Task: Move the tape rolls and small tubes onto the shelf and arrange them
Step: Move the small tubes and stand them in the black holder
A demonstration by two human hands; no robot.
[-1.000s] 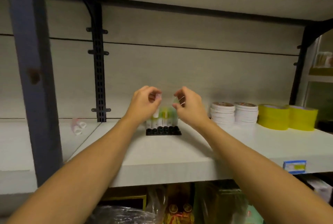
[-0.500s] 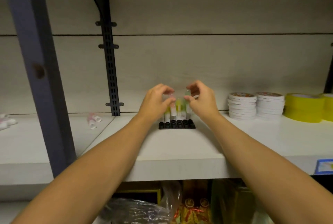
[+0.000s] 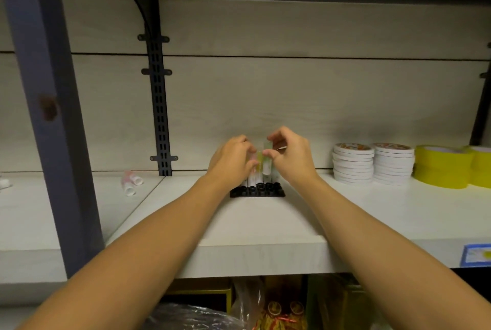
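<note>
A cluster of small tubes with black caps stands cap-down on the white shelf, near the back wall. My left hand curls its fingers round the left side of the cluster. My right hand pinches the top of a greenish tube at the right side. Two stacks of white tape rolls stand to the right, and beyond them yellow tape rolls. Two pink tubes lie loose on the left shelf section.
A blue-grey upright post stands at the front left, and a black slotted bracket runs up the back wall. A blue price label sits on the shelf's front edge. Bagged goods fill the level below.
Both hands have closed in tighter on the tube cluster. The camera has shifted left, so the tape rolls now lie further right in view.
</note>
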